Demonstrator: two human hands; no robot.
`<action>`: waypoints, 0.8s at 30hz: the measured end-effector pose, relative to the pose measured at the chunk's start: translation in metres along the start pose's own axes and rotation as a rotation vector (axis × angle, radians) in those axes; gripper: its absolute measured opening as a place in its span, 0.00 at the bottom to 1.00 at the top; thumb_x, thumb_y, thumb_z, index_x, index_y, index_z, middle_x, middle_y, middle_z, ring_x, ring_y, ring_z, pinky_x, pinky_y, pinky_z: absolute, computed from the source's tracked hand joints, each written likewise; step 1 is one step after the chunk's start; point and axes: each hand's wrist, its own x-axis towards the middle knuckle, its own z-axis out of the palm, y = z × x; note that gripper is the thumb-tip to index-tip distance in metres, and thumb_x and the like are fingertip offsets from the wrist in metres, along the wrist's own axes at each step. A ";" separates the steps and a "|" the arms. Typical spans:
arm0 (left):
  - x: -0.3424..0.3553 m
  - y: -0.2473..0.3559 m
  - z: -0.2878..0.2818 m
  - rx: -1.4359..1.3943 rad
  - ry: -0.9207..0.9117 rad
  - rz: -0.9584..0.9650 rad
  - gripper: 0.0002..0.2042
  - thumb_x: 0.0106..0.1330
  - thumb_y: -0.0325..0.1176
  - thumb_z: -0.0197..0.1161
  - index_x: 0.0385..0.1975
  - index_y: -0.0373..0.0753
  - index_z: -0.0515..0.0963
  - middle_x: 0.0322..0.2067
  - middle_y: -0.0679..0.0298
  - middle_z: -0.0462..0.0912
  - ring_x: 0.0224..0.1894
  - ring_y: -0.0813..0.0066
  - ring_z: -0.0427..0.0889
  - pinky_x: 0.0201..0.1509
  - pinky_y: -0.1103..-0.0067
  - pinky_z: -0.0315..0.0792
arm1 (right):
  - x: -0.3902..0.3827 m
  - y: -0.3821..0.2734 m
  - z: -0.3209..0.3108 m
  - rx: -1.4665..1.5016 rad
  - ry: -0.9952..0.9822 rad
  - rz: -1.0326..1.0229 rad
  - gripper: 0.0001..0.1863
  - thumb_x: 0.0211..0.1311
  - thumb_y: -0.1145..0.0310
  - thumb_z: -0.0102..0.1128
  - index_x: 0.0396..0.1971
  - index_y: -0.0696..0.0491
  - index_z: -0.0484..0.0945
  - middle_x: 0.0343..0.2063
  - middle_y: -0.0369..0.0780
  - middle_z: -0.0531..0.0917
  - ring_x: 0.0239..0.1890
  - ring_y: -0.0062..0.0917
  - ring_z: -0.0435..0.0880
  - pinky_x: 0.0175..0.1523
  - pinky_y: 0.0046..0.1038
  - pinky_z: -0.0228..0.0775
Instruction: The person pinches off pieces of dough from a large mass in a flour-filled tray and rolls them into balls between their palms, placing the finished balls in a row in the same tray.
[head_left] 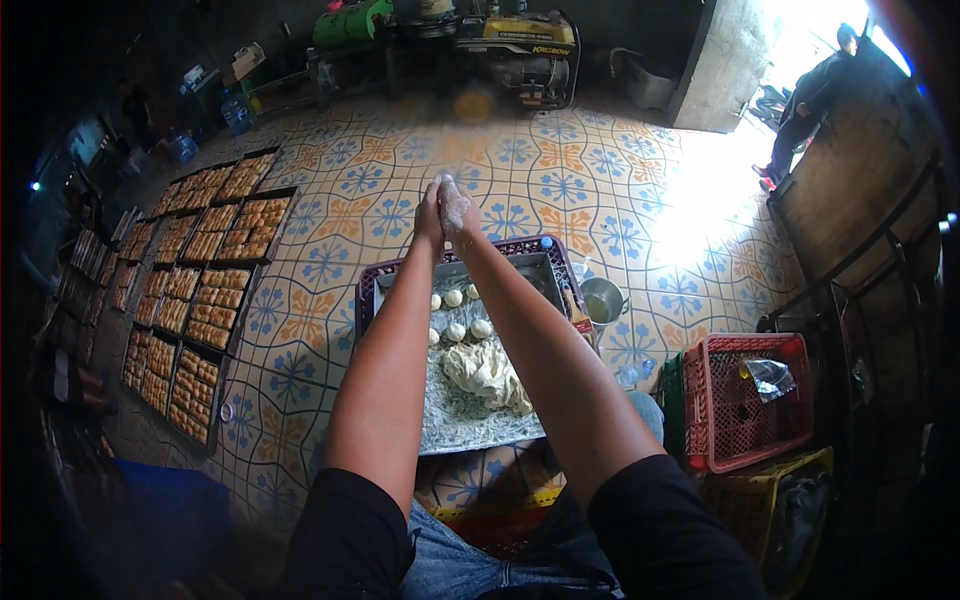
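My left hand (431, 214) and my right hand (457, 206) meet palm to palm beyond the far edge of a metal tray, fingers stretched out and pointing away. White flour coats the right hand; whatever may lie between the palms is hidden. Below my arms, the floured tray (460, 434) rests on a purple crate (366, 292). A large, soft lump of dough (480, 368) lies on it. Several small dough balls, such as this dough ball (456, 331), sit in rows toward the far side, partly covered by my forearms.
A metal pot (603, 300) stands on the tiled floor right of the tray. Farther right are a red crate (708, 400) and a yellow crate (768, 520). Baking trays of bread (225, 300) cover the left floor. A generator (520, 60) stands behind; a person (810, 105) is by the doorway.
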 end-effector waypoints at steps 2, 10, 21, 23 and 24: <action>-0.001 -0.003 -0.020 0.042 0.015 0.005 0.27 0.71 0.60 0.53 0.48 0.40 0.81 0.44 0.63 0.83 0.45 0.70 0.80 0.51 0.74 0.73 | -0.018 -0.001 0.007 -0.033 -0.020 -0.013 0.37 0.74 0.39 0.41 0.50 0.61 0.82 0.45 0.57 0.85 0.52 0.50 0.83 0.55 0.41 0.72; -0.022 -0.001 -0.021 -0.041 -0.043 -0.137 0.20 0.74 0.55 0.50 0.43 0.43 0.76 0.35 0.66 0.78 0.38 0.73 0.77 0.46 0.74 0.72 | -0.055 0.024 0.013 0.327 -0.054 0.195 0.37 0.73 0.37 0.45 0.54 0.60 0.79 0.47 0.47 0.84 0.50 0.34 0.81 0.57 0.33 0.69; -0.116 -0.086 -0.045 0.273 -0.108 0.285 0.27 0.78 0.48 0.49 0.69 0.36 0.69 0.68 0.56 0.71 0.71 0.68 0.67 0.74 0.73 0.58 | -0.098 0.093 -0.008 0.567 -0.059 0.182 0.28 0.78 0.47 0.44 0.51 0.59 0.80 0.48 0.45 0.85 0.46 0.33 0.84 0.52 0.32 0.74; -0.099 -0.108 -0.074 0.328 -0.161 0.227 0.29 0.79 0.49 0.47 0.71 0.36 0.64 0.71 0.57 0.67 0.73 0.67 0.63 0.76 0.72 0.55 | -0.111 0.108 -0.001 0.490 -0.045 0.198 0.29 0.78 0.47 0.44 0.53 0.58 0.80 0.49 0.45 0.85 0.48 0.33 0.84 0.53 0.32 0.73; -0.087 -0.117 -0.080 0.242 -0.136 0.196 0.29 0.79 0.49 0.47 0.72 0.36 0.64 0.71 0.57 0.66 0.73 0.68 0.63 0.76 0.72 0.55 | -0.112 0.115 -0.001 0.450 -0.033 0.200 0.29 0.78 0.47 0.43 0.55 0.58 0.79 0.49 0.45 0.85 0.48 0.33 0.84 0.54 0.31 0.73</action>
